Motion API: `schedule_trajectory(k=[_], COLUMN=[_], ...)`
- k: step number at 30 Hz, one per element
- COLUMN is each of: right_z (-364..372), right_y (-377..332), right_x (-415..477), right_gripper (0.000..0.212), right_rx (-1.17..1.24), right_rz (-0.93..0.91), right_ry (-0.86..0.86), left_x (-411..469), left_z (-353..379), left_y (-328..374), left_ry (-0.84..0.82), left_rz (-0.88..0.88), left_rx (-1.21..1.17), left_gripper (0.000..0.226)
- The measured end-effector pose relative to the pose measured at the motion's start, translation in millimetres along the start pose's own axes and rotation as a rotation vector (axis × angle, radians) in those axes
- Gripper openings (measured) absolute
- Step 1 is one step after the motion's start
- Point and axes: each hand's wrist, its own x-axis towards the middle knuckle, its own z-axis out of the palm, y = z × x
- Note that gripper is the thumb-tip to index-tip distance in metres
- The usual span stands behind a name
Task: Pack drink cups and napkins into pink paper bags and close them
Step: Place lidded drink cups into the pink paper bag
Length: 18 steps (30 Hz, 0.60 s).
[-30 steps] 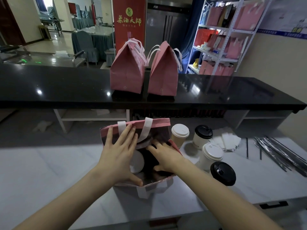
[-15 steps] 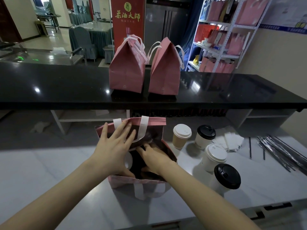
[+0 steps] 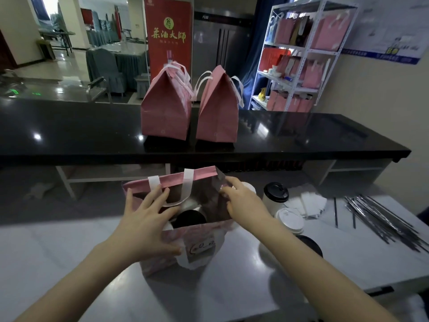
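Our left grip [image 3: 144, 219] lies spread wide over the left side of the open pink bag [image 3: 185, 242], fingers reaching over the far rim and the thumb pressing on the near wall, so it steadies the bag more than it holds it; our right grip [image 3: 241, 201] pinches the right side panel of the bag near its top corner between narrow fingers. The bag stands on the white counter [image 3: 58, 263] directly in front of us, at 12 o'clock from our body, and inside it we see one black cup lid [image 3: 189, 219] and, at its 9 o'clock, a small piece of something white that may be a second lid, though we cannot tell. We judge that the step in hand is to fold the sides inward and bring the top together. To do it well, we should first check that the cups stand upright and low enough, then push both side panels inward evenly so that the two rims meet flat, like on the two closed bags [image 3: 190, 108] on the black counter at 12 o'clock beyond. The white handles [image 3: 188, 182] should come up together and not be trapped inside. We see no napkin in the bag; the white napkins [image 3: 308, 203] lie at 2 o'clock, behind the loose cups [image 3: 276, 196], so perhaps one must go in before closing. We should press gently, because a hard squeeze could tilt a cup.
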Motion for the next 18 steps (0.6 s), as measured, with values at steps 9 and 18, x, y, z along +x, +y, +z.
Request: schedule_trajectory(k=[9,18], right_z=[-15,-34], right_y=[24,101], right_x=[33,-55], right_gripper=[0.026,0.029], right_rx=[0.101,0.212], right_rz=[0.145,0.101], right_ry=[-0.040,0.119], left_x=[41,49], left_z=[-12,-48], left_y=[4,92], left_ry=[0.120,0.320], left_rz=[-0.004,0.105], left_rx=[0.070,-0.288], left_gripper=[0.077,0.032])
